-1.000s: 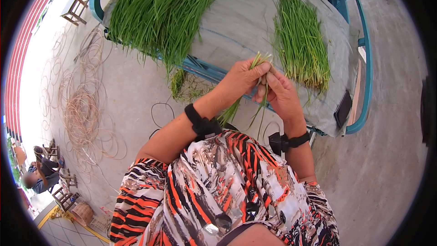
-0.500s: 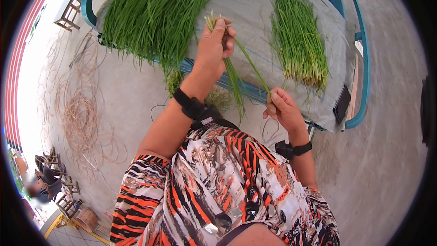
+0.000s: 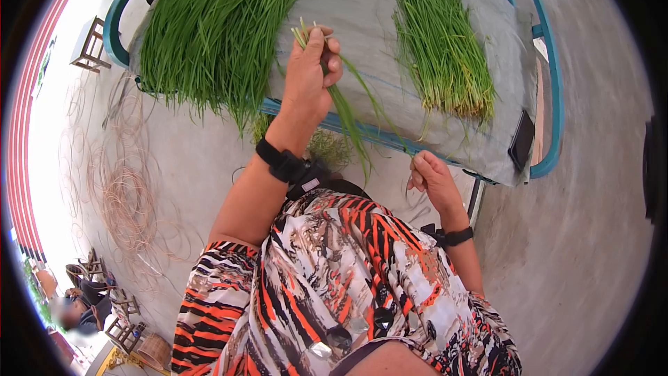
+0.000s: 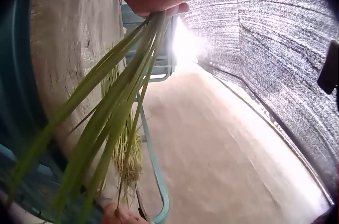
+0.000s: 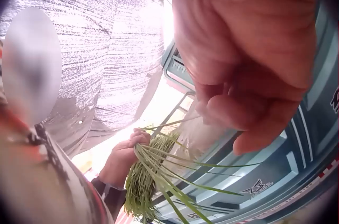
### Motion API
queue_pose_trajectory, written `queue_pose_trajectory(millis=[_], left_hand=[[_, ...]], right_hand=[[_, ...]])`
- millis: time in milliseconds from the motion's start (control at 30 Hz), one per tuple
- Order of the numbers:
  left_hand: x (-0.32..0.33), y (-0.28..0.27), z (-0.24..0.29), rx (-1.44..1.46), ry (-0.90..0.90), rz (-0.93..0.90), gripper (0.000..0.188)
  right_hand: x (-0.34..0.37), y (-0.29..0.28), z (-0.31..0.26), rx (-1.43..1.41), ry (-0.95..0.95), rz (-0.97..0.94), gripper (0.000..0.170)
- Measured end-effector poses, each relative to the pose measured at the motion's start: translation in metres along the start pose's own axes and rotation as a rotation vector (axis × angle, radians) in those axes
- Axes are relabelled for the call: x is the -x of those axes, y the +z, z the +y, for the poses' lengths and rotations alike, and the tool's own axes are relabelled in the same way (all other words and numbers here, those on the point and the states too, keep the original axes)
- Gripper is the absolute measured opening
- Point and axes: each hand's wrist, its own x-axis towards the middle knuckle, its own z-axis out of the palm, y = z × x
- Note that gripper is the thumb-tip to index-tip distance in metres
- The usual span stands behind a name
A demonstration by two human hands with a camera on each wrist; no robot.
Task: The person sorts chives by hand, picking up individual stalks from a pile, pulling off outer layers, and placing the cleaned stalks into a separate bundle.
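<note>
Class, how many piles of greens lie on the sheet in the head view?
2: the larger pile at left, the smaller pile at right. More may lie beyond the frame.

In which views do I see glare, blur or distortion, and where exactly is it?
Head: wide-lens bending, black corners, left side washed white. Left wrist: glare burns out a spot beside the textured sheeting. Right wrist: the sheeting is partly overexposed, and the right hand, close up, looks soft.
</note>
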Motion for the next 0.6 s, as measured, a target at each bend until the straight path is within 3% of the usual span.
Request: queue_pose_trajectory(millis=[167,267,367,500,600], left_hand=[[0.0,0.006,-0.001,-0.008,-0.015,-0.01,0.016],[-0.005,0.004,0.003,0.02,0.015,-0.044,0.016],[-0.006,0.005,0.009,0.014,0.019,-0.086,0.016],[-0.002,0.013,0.012,-0.003,-0.014,-0.098,0.018],[0.003,0.019,0.008,-0.016,-0.056,-0.131,0.019]], right_hand=[[-0.001,-0.003,0.001,0.137,0.09,0.087,0.025],[-0.006,-0.024,0.026,0.383,0.097,0.114,0.025],[0.003,-0.016,0.015,0.549,0.107,0.167,0.025],[0.008,0.004,-0.021,0.397,-0.309,0.415,0.016],[0.003,0.026,-0.057,0.357,-0.425,0.329,0.022]])
